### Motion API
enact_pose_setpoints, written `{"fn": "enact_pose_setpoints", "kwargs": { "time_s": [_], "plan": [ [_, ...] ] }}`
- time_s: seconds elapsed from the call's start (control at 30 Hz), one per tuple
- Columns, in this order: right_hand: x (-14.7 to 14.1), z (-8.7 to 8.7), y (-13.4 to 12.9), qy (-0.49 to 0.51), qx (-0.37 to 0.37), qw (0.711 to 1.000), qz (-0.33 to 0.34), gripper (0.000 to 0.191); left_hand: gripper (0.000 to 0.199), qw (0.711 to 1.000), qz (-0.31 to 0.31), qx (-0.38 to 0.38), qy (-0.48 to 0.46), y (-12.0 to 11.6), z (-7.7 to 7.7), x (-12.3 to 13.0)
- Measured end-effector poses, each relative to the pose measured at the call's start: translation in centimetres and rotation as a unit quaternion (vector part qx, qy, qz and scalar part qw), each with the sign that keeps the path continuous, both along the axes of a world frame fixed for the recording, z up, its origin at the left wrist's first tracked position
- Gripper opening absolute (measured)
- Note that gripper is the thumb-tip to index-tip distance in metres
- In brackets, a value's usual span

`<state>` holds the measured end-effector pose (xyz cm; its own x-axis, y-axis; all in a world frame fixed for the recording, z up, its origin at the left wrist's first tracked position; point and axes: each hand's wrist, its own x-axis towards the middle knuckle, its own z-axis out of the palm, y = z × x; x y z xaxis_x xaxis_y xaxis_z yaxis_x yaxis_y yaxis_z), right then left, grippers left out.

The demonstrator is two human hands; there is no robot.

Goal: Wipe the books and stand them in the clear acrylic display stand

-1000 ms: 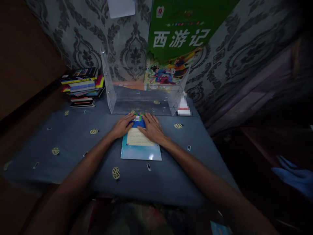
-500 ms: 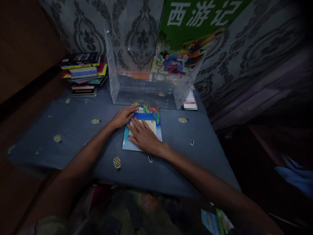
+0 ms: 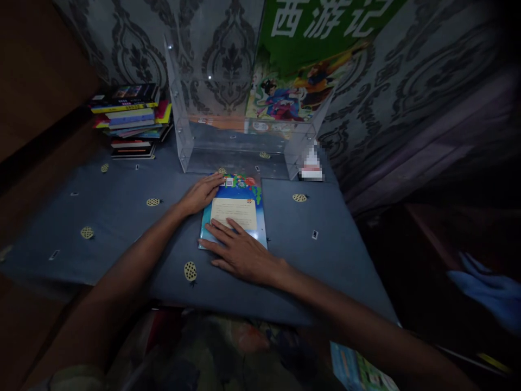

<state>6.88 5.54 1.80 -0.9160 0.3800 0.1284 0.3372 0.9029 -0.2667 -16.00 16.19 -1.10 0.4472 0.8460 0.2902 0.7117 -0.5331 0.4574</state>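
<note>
A blue book [image 3: 238,193] lies flat on the table, a cream text panel and a small QR code showing on its cover. My left hand [image 3: 201,194] rests at the book's upper left edge, fingers extended over the corner. Across the lower part of the book lies my right hand [image 3: 240,251], palm down with its fingers spread. Just beyond the book stands a clear acrylic rack [image 3: 244,160], and a green book [image 3: 301,60] with large white characters leans in its right half.
A stack of books [image 3: 132,119] stands at the table's back left. A pixelated white object [image 3: 312,165] sits right of the rack. The blue tablecloth [image 3: 325,260] bears pineapple prints. Below the table's front edge, colourful books [image 3: 358,372] show at the lower right.
My right hand has slid down the book toward the table's front edge, uncovering more of the cream panel. My left hand stays at the upper left corner. The view has shifted slightly.
</note>
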Motion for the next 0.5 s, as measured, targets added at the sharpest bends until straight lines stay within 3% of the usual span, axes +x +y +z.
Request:
{"fn": "enact_pose_setpoints", "kwargs": {
  "time_s": [0.5],
  "plan": [
    [4.6,-1.7,1.6,0.050,-0.029,0.996,-0.070,0.054,0.045,0.999,0.012,0.014,0.043,-0.3,0.1,0.3]
  ]
}}
